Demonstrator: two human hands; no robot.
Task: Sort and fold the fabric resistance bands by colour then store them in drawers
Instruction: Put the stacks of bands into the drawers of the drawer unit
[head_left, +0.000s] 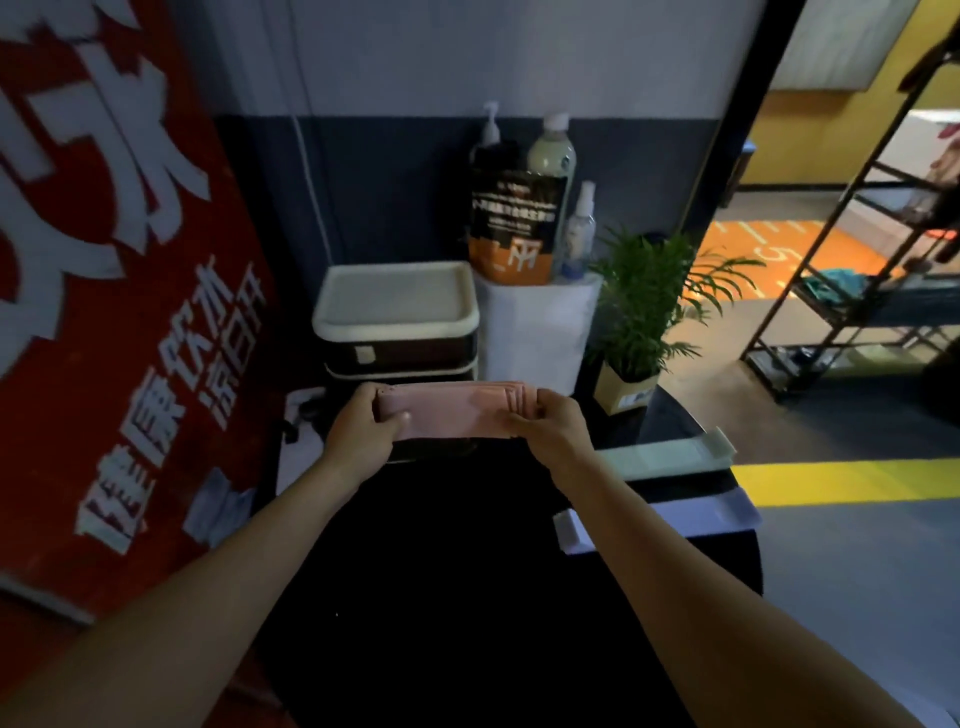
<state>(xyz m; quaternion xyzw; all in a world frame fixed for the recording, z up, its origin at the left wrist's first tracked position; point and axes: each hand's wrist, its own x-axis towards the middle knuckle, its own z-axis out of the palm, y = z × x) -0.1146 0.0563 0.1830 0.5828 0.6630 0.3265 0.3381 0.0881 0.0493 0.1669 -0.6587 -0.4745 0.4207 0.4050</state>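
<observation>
A folded stack of pink fabric bands hangs level between both hands, just in front of a small drawer unit with a white top and dark drawer fronts. My left hand grips the stack's left end, thumb on top. My right hand pinches the right end, where several layered edges show. A pale green folded band lies on the dark table to the right, and a white or lilac one lies nearer me. The lower drawers are hidden behind the pink stack.
A white stand beside the drawer unit carries a dark poster stand and bottles. A potted plant stands right of it. A red banner fills the left. A black shelf rack and yellow floor line are at right.
</observation>
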